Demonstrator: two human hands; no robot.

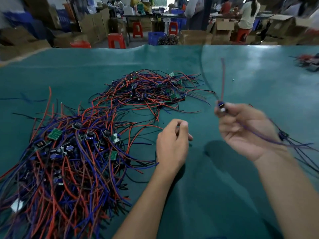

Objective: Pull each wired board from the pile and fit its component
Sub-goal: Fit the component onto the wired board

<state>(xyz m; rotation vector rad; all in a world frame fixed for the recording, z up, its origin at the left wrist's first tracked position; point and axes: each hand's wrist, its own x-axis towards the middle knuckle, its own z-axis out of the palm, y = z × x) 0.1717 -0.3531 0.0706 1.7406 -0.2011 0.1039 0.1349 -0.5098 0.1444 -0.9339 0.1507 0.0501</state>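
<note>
Boards' pile [72, 152] covers teal mat [224, 187]; stools [116, 40] behind.

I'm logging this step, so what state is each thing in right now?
Right hand: raised, fingers pinching a wired board, motion-blurred.
Left hand: fingers curled, contents unclear.
Near pile: tangled on the mat.
Far pile: tangled, untouched.
Green mat: flat.

Bare green mat [233, 178] open beneath and between left hand [172, 145] and right hand [245, 130]. Near pile [69, 161] crowds left of left hand; far pile [151, 90] lies beyond. Loose wires [300, 149] trail right of right hand.
</note>
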